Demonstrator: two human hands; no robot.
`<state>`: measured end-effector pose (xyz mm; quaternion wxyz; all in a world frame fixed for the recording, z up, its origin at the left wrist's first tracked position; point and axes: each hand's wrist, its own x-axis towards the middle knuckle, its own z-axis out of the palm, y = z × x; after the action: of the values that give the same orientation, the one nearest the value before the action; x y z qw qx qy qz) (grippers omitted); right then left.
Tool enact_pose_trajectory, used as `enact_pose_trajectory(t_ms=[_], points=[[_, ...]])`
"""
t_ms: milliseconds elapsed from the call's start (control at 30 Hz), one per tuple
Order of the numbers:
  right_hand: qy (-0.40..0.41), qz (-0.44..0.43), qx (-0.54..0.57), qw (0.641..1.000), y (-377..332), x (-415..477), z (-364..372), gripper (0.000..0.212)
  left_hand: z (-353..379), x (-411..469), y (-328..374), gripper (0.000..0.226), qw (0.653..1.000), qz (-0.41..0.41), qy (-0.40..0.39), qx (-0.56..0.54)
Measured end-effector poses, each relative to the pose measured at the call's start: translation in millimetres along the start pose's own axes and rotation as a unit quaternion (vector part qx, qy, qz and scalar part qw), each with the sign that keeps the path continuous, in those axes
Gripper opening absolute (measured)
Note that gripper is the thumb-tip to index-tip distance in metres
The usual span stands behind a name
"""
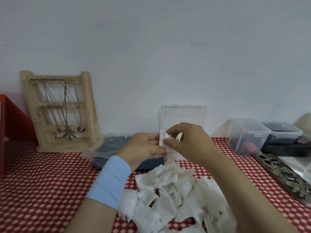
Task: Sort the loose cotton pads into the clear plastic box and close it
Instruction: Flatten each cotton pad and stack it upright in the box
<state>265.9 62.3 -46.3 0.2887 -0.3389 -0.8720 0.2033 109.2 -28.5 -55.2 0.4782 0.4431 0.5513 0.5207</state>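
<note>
A heap of loose white cotton pads lies on the red-and-white patterned cloth in front of me. Above it, both hands meet over a small stack of pads held on edge. My left hand, with a light blue wristband, grips the stack from the left. My right hand pinches the stack's right side with thumb and fingertips. Behind the hands stands the clear plastic box, its lid raised upright against the wall; its base is hidden by my hands.
A dark blue flat box in clear wrapping lies left of my hands. A wooden necklace stand leans on the wall at left, beside a red object. Plastic containers and a patterned phone sit at right.
</note>
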Motion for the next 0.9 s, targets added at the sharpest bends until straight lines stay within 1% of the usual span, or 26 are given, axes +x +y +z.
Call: enact_pose_trajectory(t_ms=[67, 167, 267, 333, 433, 533, 633, 700, 767, 833, 900], points=[[0.014, 0.002, -0.01, 1.0, 1.9, 0.4, 0.5, 0.013, 2.0, 1.5, 0.6, 0.026, 1.0, -0.005, 0.012, -0.012], [0.02, 0.018, -0.004, 1.0, 3.4, 0.3, 1.3, 0.018, 4.5, 2.5, 2.6, 0.022, 0.998, -0.017, 0.028, -0.051], [0.025, 0.028, 0.01, 0.999, 4.6, 1.2, 2.9, 0.021, 6.8, 3.2, 1.3, 0.019, 0.998, -0.011, 0.045, -0.041], [0.013, 0.024, 0.013, 1.0, 4.6, 0.7, 2.7, 0.024, 7.7, 4.3, 0.0, 0.019, 0.997, -0.01, 0.069, -0.036], [-0.019, 0.019, -0.031, 0.999, 0.2, -1.4, 3.5, 0.026, 8.6, 4.6, -0.8, 0.019, 0.995, -0.008, 0.094, -0.03], [0.012, -0.001, -0.093, 0.996, -3.7, -0.2, 6.1, 0.022, 9.7, 3.3, 0.8, 0.02, 0.995, 0.005, 0.101, -0.016], [0.031, 0.023, -0.052, 0.998, -4.5, 0.0, 2.7, 0.017, 10.7, 3.9, 0.2, 0.024, 0.993, 0.011, 0.115, -0.003], [0.029, 0.036, -0.037, 0.998, -2.9, -0.3, 1.5, 0.018, 11.1, 5.7, -1.3, 0.027, 0.992, 0.007, 0.129, 0.012], [0.05, 0.042, -0.008, 0.998, -1.4, 0.1, -0.1, 0.019, 10.7, 7.8, -3.4, 0.029, 0.989, 0.002, 0.144, 0.02], [0.089, 0.049, 0.07, 0.992, -0.3, 1.8, -5.5, 0.017, 7.9, 10.3, -5.8, 0.028, 0.986, -0.002, 0.164, 0.019], [0.094, 0.059, 0.19, 0.975, -2.3, 2.2, -15.0, 0.017, 4.4, 11.0, -6.4, 0.024, 0.984, -0.003, 0.176, 0.002]])
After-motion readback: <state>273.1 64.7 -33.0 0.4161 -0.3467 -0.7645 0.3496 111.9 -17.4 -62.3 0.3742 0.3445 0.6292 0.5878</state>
